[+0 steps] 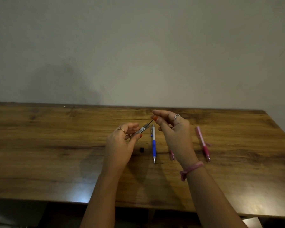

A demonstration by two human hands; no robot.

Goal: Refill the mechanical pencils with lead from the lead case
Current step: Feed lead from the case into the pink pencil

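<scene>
My left hand (122,142) grips a slim clear lead case (142,130) with a white label, tilted up to the right above the table. My right hand (173,132) pinches a thin dark lead (151,121) at the case's open end with thumb and forefinger. Between the hands, flat on the table, rests a blue and white mechanical pencil (153,143), tip toward me. A pink mechanical pencil (203,144) lies to the right. Another pink pencil (172,155) is mostly hidden under my right wrist. A small black cap (141,149) sits on the table near the blue pencil.
The wooden table (56,153) runs wide to the left and right, its far edge against a plain grey wall (138,55). Its front edge is close to me at the bottom of the view.
</scene>
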